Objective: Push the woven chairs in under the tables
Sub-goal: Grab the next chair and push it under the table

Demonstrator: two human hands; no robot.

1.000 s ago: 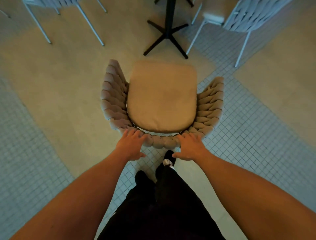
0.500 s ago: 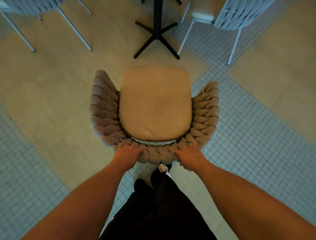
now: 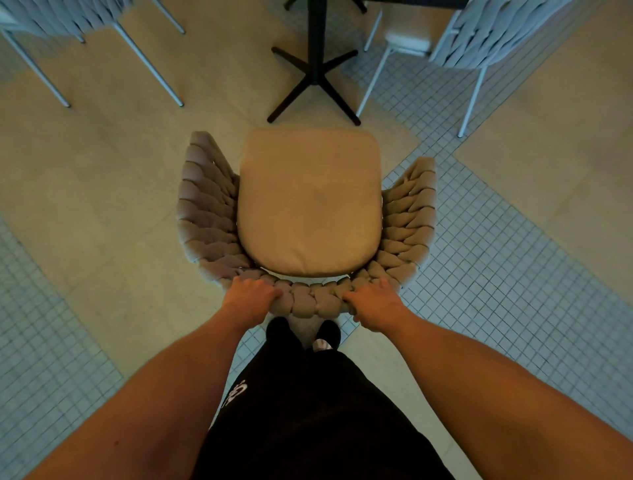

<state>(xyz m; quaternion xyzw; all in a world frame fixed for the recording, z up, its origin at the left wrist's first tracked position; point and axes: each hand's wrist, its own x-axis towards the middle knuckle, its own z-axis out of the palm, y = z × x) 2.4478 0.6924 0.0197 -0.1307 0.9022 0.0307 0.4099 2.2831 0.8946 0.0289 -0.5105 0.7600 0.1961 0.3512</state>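
A beige woven chair (image 3: 205,212) with a tan seat cushion (image 3: 308,202) stands right in front of me, seen from above. Its front edge almost reaches the black cross-shaped table base (image 3: 317,73) further ahead. My left hand (image 3: 251,296) grips the left part of the woven backrest top. My right hand (image 3: 375,301) grips the right part of the same backrest. Only a dark edge of the table top (image 3: 424,3) shows at the top of the frame.
A pale woven chair (image 3: 479,37) on thin white legs stands at the back right by the table base. Another pale chair (image 3: 61,17) stands at the back left. My dark trousers and shoes (image 3: 327,334) are just behind the chair. The floor mixes smooth slabs and small tiles.
The chair has slid forward toward the table base, which now lies just beyond the seat's front edge. Both hands have closed more firmly over the backrest top, and I have stepped forward.
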